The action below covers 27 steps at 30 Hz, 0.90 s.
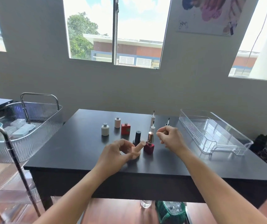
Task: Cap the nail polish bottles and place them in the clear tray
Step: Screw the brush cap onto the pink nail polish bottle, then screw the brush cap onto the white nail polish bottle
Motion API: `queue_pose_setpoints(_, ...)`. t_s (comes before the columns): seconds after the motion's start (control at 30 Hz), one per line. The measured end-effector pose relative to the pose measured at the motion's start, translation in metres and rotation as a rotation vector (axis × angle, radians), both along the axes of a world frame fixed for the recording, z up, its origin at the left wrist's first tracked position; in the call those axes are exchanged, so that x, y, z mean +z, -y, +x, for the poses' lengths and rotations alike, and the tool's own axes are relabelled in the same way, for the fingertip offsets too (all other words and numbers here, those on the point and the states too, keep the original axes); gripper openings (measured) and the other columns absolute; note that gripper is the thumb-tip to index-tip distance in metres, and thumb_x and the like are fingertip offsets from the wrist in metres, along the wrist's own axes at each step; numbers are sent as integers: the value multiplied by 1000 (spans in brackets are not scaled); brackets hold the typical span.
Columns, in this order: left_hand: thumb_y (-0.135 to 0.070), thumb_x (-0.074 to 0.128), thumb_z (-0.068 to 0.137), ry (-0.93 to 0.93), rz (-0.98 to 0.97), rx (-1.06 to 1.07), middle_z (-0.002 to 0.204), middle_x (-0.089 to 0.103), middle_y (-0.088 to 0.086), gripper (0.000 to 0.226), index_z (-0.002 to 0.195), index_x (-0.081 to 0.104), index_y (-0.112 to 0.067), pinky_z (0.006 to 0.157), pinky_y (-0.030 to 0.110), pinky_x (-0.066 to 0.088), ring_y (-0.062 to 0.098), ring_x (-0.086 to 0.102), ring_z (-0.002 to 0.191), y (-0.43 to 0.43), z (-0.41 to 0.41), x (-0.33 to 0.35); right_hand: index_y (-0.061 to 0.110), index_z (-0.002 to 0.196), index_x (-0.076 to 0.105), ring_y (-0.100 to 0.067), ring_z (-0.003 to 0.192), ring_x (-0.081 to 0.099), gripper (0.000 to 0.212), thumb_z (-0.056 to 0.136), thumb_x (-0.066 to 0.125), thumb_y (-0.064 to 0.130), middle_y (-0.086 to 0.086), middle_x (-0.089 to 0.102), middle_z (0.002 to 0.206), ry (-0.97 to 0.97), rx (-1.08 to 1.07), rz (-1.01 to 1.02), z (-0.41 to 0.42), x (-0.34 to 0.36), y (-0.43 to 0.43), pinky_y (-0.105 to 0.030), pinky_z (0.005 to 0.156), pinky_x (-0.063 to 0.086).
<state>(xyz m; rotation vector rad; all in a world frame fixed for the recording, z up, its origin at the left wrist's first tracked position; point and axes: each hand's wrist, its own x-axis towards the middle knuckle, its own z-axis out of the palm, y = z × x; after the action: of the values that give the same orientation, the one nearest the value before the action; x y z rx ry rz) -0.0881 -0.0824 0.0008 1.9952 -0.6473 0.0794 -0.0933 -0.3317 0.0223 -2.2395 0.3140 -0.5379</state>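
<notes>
Nearest, the left hand (118,152) grips a tilted, capped peach bottle (136,149) just left of the dark red bottle (149,147). The right hand (171,138) is curled just right of it; I cannot tell whether it pinches anything. Behind the red bottle stand uncapped bottles (117,122) and brush caps (152,128). The clear tray (236,135) is well right. The peach bottle seems ready to go into the tray.

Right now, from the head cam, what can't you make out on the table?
All in the head view:
- Peach bottle: the body is mostly hidden by the left hand gripping it.
- Right hand: the fingers are curled, so I cannot tell whether they pinch anything.
- Brush cap: the base is hidden behind the right hand.
- Black bottle: the foot is covered by the peach bottle.
- Bottle labels: too small to read.
</notes>
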Motion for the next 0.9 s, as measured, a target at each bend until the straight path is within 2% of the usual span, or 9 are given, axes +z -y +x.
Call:
queue_pose_setpoints(0.13,-34,84,66,13,28,13,86,71,-9,26,88,70,-32,72,16,47,0,65,81,1,2,2,15,106,66,-29,89,69,28,82,72,28,0,67,82,-52,-40,-49,22,-4,-5,-37,87,53)
queue_pose_setpoints(0.23,-33,83,68,8,58,22,84,73,-15,24,89,71,-32,71,12,44,-5,65,82,2,2,1,13,117,63,-28,102,64,39,82,72,28,3,63,82,-61,-65,-82,33,-5,-8,-30,89,46)
queue_pose_setpoints(0.37,-30,82,70,14,77,17,81,72,-20,24,92,72,-31,67,3,41,-10,64,81,5,3,-1,11,120,62,-30,111,60,40,85,69,28,-11,70,106,-87,-89,-99,41,-8,-11,-33,90,43)
queue_pose_setpoints(0.47,-28,82,69,12,75,23,80,72,-20,26,94,72,-30,67,-1,39,-10,63,80,6,3,-3,9,119,63,-32,112,60,39,86,68,30,-14,70,112,-93,-108,-115,44,-10,-11,-35,91,44)
queue_pose_setpoints(0.7,-27,84,70,15,69,-8,85,72,-17,32,99,73,-29,68,0,42,-9,63,83,4,3,-2,10,106,67,-31,106,63,25,88,64,27,-13,72,106,-86,-96,-122,43,-8,-12,-33,85,45)
queue_pose_setpoints(0.8,-37,86,65,5,69,9,89,71,-17,40,103,73,-32,71,3,44,-6,64,88,-1,4,-2,11,103,68,-30,103,63,23,87,64,27,-12,72,102,-81,-92,-106,38,-8,-10,-32,84,45)
queue_pose_setpoints(0.9,-62,76,63,-24,35,20,87,72,-20,41,97,72,-39,77,9,45,-7,64,88,-11,10,1,16,96,68,-23,92,65,17,86,66,30,-1,69,87,-54,-82,-88,30,-7,-9,-30,81,46)
